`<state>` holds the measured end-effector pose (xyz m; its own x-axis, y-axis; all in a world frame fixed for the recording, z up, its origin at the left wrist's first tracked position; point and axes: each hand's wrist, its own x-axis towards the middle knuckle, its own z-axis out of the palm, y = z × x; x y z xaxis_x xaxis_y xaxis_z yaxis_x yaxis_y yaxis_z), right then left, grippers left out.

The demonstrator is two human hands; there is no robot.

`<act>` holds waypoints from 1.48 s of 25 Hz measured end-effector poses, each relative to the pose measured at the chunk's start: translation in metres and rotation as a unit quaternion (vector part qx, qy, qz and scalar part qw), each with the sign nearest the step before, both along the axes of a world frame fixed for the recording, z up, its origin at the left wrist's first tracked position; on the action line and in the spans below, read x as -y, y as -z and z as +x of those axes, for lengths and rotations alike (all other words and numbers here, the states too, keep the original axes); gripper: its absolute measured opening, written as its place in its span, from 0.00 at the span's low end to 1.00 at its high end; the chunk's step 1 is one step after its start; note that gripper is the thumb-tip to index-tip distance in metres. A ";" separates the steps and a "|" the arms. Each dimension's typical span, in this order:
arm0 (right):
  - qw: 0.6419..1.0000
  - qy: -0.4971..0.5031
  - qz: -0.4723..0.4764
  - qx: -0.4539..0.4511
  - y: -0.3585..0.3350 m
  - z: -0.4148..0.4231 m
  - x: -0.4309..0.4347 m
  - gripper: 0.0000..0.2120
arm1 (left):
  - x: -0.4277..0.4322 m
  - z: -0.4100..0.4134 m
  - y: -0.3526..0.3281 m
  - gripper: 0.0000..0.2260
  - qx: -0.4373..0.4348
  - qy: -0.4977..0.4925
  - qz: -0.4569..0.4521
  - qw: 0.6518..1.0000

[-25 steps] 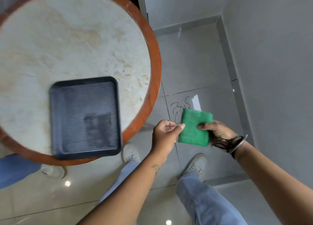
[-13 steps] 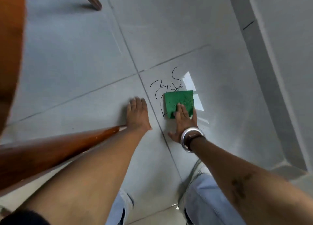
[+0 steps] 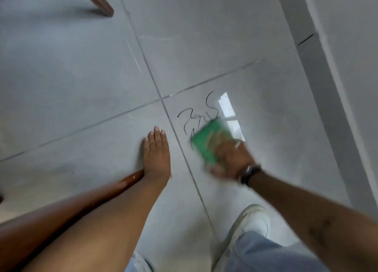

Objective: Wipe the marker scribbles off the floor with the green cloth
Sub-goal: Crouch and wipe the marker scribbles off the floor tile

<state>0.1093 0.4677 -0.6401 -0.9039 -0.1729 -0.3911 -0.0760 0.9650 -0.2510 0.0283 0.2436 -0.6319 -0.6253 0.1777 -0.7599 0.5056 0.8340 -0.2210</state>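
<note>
Black marker scribbles (image 3: 196,116) loop across a grey floor tile just right of a tile joint. The green cloth (image 3: 208,143) lies flat over the lower right part of the scribbles, blurred by motion. My right hand (image 3: 231,161) presses down on the cloth's near end, with a bracelet at the wrist. My left hand (image 3: 156,153) rests flat on the neighbouring tile to the left of the joint, fingers together, holding nothing.
A brown wooden table leg (image 3: 122,184) slants along the floor beside my left forearm, and another leg (image 3: 98,1) stands at the top left. The grey skirting (image 3: 319,71) and wall run down the right. My white shoe (image 3: 251,220) sits below the cloth.
I have gone from standing, holding the cloth in both hands, to crouching at the floor. The cloth has since slid and turned under my right hand; my left hand stays planted.
</note>
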 end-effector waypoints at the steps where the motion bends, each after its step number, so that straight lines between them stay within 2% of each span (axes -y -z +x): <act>1: 0.986 0.155 0.041 0.033 0.006 -0.041 -0.019 0.37 | -0.001 0.003 0.003 0.65 0.005 0.003 -0.001 1.000; 2: 0.956 0.273 0.061 0.091 0.003 -0.072 -0.030 0.41 | -0.003 0.005 0.005 0.64 0.004 -0.001 -0.001 1.000; 3: 0.942 0.294 0.099 0.128 0.007 -0.077 -0.028 0.45 | -0.002 0.006 0.005 0.63 -0.003 -0.002 -0.005 1.000; 4: 0.959 0.227 0.105 0.134 0.011 -0.069 -0.016 0.47 | -0.002 0.005 0.003 0.62 -0.006 0.002 -0.012 1.000; 5: 0.984 0.086 0.067 0.144 0.006 -0.043 0.004 0.47 | -0.001 0.003 0.001 0.61 0.000 0.004 -0.015 1.000; 6: 0.977 -0.084 0.053 0.189 -0.008 0.001 0.022 0.45 | 0.001 0.002 -0.001 0.62 0.008 0.006 -0.016 1.000; 7: 0.969 -0.165 0.033 0.182 -0.016 0.022 0.021 0.43 | 0.002 0.001 -0.001 0.63 0.011 0.008 -0.014 1.000; 8: 0.973 -0.163 0.028 0.163 -0.019 0.023 0.012 0.42 | 0.000 -0.001 -0.001 0.64 0.005 0.010 -0.012 1.000; 9: 0.986 -0.060 0.029 0.153 -0.011 0.003 0.004 0.43 | 0.001 -0.001 0.000 0.64 0.000 0.010 -0.012 1.000; 10: 0.989 0.093 0.060 0.102 0.003 -0.031 -0.005 0.44 | 0.001 0.000 0.003 0.65 0.001 0.009 -0.012 1.000; 11: 0.969 0.195 0.075 0.131 -0.001 -0.063 -0.002 0.46 | 0.000 0.001 0.004 0.65 0.003 0.009 -0.009 1.000; 12: 0.958 0.222 0.091 0.155 -0.007 -0.079 0.008 0.48 | 0.000 0.001 0.004 0.65 -0.001 0.010 -0.007 1.000; 13: 0.974 0.137 0.092 0.154 -0.008 -0.079 0.021 0.49 | 0.001 0.002 0.001 0.64 -0.002 0.013 -0.010 1.000; 14: 0.987 -0.004 0.073 0.140 -0.006 -0.058 0.036 0.48 | 0.002 0.001 -0.002 0.64 0.002 0.015 -0.011 1.000; 15: 0.973 -0.144 0.076 0.166 -0.012 -0.035 0.041 0.46 | 0.003 -0.001 -0.002 0.64 0.005 0.019 -0.008 1.000; 16: 0.958 -0.223 0.051 0.170 -0.017 -0.033 0.025 0.44 | 0.003 -0.001 -0.002 0.63 0.006 0.023 -0.006 1.000; 17: 0.961 -0.226 0.050 0.153 -0.017 -0.046 0.005 0.42 | 0.003 -0.001 -0.001 0.63 0.002 0.025 -0.008 1.000; 18: 0.979 -0.153 0.059 0.119 -0.010 -0.072 -0.013 0.43 | 0.001 -0.001 0.000 0.63 -0.003 0.026 -0.012 1.000; 19: 0.990 -0.019 0.087 0.108 -0.004 -0.106 -0.026 0.45 | 0.000 0.000 0.001 0.62 -0.007 0.026 -0.016 1.000; 20: 0.981 0.101 0.108 0.124 -0.006 -0.136 -0.028 0.47 | 0.000 0.001 0.003 0.62 -0.009 0.026 -0.016 0.999; 21: 0.967 0.160 0.118 0.163 -0.012 -0.147 -0.020 0.50 | 0.001 0.002 0.003 0.61 -0.012 0.025 -0.014 1.000; 22: 0.968 0.140 0.105 0.178 -0.015 -0.140 -0.005 0.51 | 0.001 0.003 0.002 0.61 -0.014 0.025 -0.009 1.000; 23: 0.981 0.029 0.087 0.169 -0.012 -0.113 0.010 0.50 | 0.001 0.002 0.001 0.61 -0.011 0.023 -0.004 1.000; 24: 0.974 -0.110 0.076 0.184 -0.014 -0.069 0.028 0.48 | 0.002 0.003 -0.001 0.60 -0.009 0.018 -0.001 1.000; 25: 0.948 -0.228 0.063 0.211 -0.027 -0.031 0.034 0.45 | 0.003 0.003 -0.001 0.59 -0.009 0.015 -0.001 1.000; 26: 0.931 -0.296 0.046 0.210 -0.035 -0.012 0.025 0.42 | 0.004 0.003 0.000 0.57 -0.010 0.017 -0.002 1.000; 27: 0.931 -0.299 0.044 0.203 -0.032 -0.012 0.016 0.40 | 0.004 0.005 0.002 0.55 -0.012 0.018 -0.002 1.000; 28: 0.948 -0.258 0.064 0.178 -0.025 -0.034 0.008 0.40 | 0.002 0.004 0.005 0.52 -0.023 0.018 0.002 1.000; 30: 0.986 -0.076 0.092 0.120 -0.010 -0.107 0.009 0.43 | 0.001 0.005 0.012 0.48 -0.044 0.020 0.011 0.999; 31: 0.989 -0.018 0.095 0.112 -0.010 -0.142 0.013 0.44 | 0.000 0.005 0.013 0.47 -0.042 0.019 0.013 0.999; 32: 0.987 -0.004 0.097 0.124 -0.015 -0.158 0.022 0.45 | -0.002 0.005 0.012 0.46 -0.032 0.016 0.012 0.999; 33: 0.986 -0.035 0.100 0.133 -0.013 -0.155 0.029 0.44 | -0.002 0.005 0.009 0.46 -0.023 0.012 0.010 1.000; 34: 0.981 -0.107 0.102 0.129 -0.011 -0.139 0.033 0.42 | -0.001 0.006 0.006 0.45 -0.025 0.007 0.007 1.000; 37: 0.937 -0.301 0.087 0.156 -0.028 -0.054 0.014 0.37 | -0.001 0.004 0.002 0.46 -0.031 0.023 0.006 0.999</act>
